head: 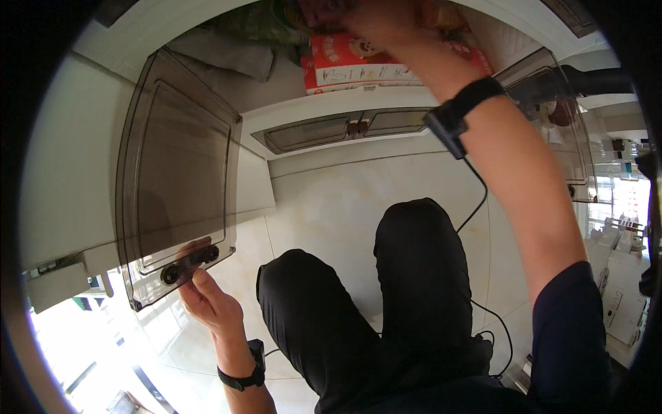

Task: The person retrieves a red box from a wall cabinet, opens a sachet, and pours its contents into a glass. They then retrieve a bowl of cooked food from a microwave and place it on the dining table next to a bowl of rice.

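Observation:
My left hand (209,300) is at the lower left, its fingers around the edge and handle of a transparent smoky-brown cabinet door (181,171) that stands swung open. My right hand (380,23), blurred, reaches into the cabinet at the top, above a red and white cardboard box (372,67) with printed writing. A pinkish package (320,11) lies by its fingers; whether they grip it is unclear. Green packages (264,23) and a grey cloth-like item (222,52) lie left of the box. Both wrists wear black bands with small devices.
A second smoky door (561,129) stands open at the right, beside my right forearm. Below the shelf is a closed pair of smaller doors (344,129). My knees are over the tiled floor (326,207). Black cables (483,199) hang near my right arm and leg.

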Demonstrator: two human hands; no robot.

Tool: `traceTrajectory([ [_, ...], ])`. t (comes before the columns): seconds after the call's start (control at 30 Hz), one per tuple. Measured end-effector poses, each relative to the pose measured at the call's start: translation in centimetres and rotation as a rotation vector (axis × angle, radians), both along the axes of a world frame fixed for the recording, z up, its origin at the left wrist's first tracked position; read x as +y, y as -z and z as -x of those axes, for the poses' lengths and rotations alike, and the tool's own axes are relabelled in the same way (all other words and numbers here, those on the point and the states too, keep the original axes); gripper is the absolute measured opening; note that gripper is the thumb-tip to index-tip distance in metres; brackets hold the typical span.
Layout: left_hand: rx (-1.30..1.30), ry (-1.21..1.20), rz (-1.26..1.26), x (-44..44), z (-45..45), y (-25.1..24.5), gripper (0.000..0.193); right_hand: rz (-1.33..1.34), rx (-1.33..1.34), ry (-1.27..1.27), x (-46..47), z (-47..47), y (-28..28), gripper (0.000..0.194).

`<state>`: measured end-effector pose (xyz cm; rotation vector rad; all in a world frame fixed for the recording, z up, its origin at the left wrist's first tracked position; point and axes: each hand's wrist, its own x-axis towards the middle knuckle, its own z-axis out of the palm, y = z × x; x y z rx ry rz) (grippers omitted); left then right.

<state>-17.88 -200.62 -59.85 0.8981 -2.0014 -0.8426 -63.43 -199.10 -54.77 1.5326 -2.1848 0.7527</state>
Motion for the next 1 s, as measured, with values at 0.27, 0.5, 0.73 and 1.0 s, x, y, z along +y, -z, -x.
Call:
traceTrajectory([
  [0.27, -0.074, 0.0, 0.005, -0.2, -0.2, -0.6, 0.039, -0.186, -0.074, 0.136, -9.1, -5.7, 2.0, 0.066],
  [0.5, -0.034, -0.012, -0.011, 0.1, -0.2, -0.4, 0.041, -0.204, -0.111, 0.21, -9.3, -2.6, 2.1, 0.065],
  [0.73, -0.015, -0.01, 0.05, -0.2, 0.1, -0.4, 0.044, -0.223, -0.13, 0.247, -8.3, -0.7, 1.0, 0.064],
  [1.0, 0.009, 0.014, 0.012, -0.3, -0.4, 0.2, 0.039, -0.211, -0.192, 0.278, -11.5, -3.3, 2.1, 0.064],
])
